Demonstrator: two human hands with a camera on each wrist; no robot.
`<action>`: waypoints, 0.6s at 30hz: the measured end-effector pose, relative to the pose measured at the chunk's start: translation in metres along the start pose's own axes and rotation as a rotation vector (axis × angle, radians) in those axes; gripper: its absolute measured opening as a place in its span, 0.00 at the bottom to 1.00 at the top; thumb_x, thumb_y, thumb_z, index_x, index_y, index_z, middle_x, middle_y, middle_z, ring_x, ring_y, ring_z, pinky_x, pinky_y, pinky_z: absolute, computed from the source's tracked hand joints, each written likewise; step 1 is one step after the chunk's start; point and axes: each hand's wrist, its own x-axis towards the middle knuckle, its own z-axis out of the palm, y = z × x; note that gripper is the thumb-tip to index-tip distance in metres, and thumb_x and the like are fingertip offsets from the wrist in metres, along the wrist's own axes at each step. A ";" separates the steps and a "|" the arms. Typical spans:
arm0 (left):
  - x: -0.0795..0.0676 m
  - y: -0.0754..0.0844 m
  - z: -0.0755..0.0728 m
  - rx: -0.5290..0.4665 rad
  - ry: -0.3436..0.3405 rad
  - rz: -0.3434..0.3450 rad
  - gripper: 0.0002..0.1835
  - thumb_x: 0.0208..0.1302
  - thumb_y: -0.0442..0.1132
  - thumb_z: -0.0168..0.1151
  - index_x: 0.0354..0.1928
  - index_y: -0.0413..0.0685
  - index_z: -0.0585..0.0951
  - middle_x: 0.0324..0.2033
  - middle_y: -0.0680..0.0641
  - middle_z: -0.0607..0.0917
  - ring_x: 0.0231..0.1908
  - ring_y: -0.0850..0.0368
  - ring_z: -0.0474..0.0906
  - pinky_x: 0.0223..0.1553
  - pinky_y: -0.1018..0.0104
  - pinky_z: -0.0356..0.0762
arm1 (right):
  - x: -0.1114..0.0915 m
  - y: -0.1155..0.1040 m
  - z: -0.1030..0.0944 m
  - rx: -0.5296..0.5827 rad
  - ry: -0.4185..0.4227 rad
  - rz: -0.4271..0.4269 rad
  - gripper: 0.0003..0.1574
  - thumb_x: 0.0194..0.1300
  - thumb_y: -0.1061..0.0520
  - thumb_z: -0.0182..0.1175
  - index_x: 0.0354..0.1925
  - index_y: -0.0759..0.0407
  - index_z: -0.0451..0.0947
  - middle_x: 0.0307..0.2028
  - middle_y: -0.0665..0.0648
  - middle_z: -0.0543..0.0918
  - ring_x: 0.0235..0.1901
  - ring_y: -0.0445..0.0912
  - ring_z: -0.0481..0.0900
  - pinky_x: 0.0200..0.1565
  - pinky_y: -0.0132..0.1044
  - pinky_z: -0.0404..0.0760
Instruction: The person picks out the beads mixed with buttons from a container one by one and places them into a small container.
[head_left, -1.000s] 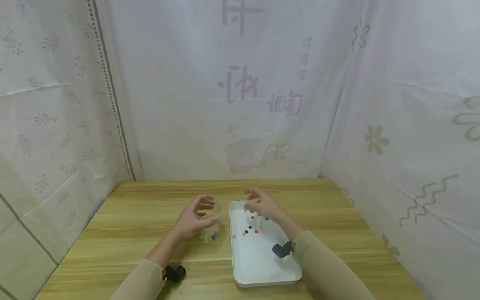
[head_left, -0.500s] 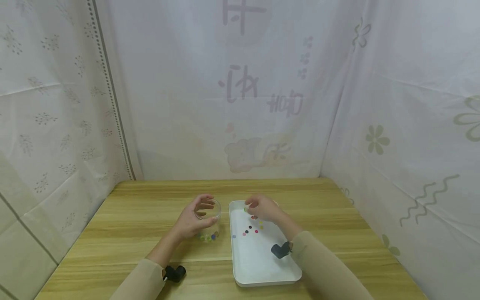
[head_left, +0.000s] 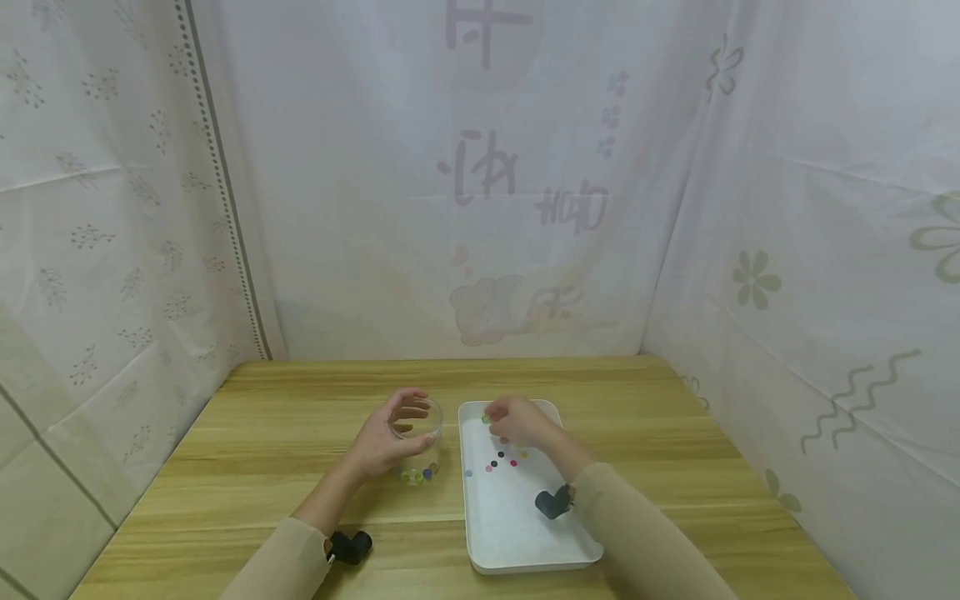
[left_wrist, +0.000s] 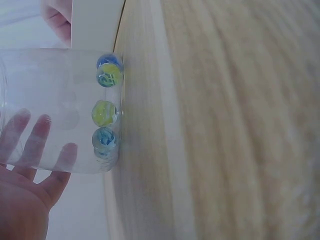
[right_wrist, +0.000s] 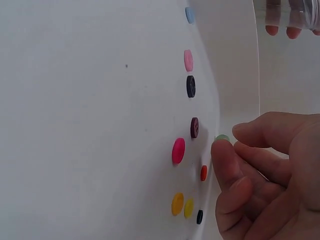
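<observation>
In the head view my left hand (head_left: 390, 437) grips a clear plastic cup (head_left: 426, 450) standing on the table, its fingers and thumb round the wall. Several glass marbles (left_wrist: 104, 114) lie on the cup's bottom, blue, yellow-green and teal. Over the far end of a white tray (head_left: 517, 525), my right hand (head_left: 522, 423) reaches down with thumb and index finger parted. A green marble (right_wrist: 223, 137) shows at these fingertips, partly hidden by the index finger; the thumb looks apart from it. Loose buttons lie below the hand, among them a pink-red button (right_wrist: 178, 150) and an orange button (right_wrist: 177, 204).
The tray stands right of the cup on a wooden table (head_left: 315, 467). More buttons lie in it, including a light blue button (right_wrist: 189, 15) by its left wall. Patterned white curtains (head_left: 360, 208) enclose the table at the back and sides.
My right hand has lowered into the tray and shifted slightly left, up to the green marble, its thumb and index finger coming closer together. The left hand and cup have stayed put.
</observation>
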 end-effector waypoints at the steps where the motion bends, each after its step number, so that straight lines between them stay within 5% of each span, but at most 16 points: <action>1: 0.000 0.000 0.000 0.000 0.001 -0.002 0.38 0.67 0.42 0.77 0.75 0.48 0.71 0.69 0.34 0.80 0.70 0.24 0.75 0.70 0.29 0.76 | 0.001 0.000 0.001 0.000 -0.001 -0.009 0.21 0.74 0.61 0.68 0.63 0.61 0.84 0.55 0.60 0.89 0.39 0.45 0.87 0.46 0.40 0.90; 18: -0.001 0.001 0.000 0.000 0.000 0.007 0.40 0.68 0.43 0.77 0.77 0.43 0.69 0.69 0.31 0.79 0.70 0.27 0.76 0.70 0.27 0.75 | 0.016 0.002 0.020 0.016 -0.006 -0.109 0.20 0.73 0.63 0.66 0.61 0.63 0.84 0.50 0.59 0.89 0.35 0.44 0.86 0.41 0.35 0.86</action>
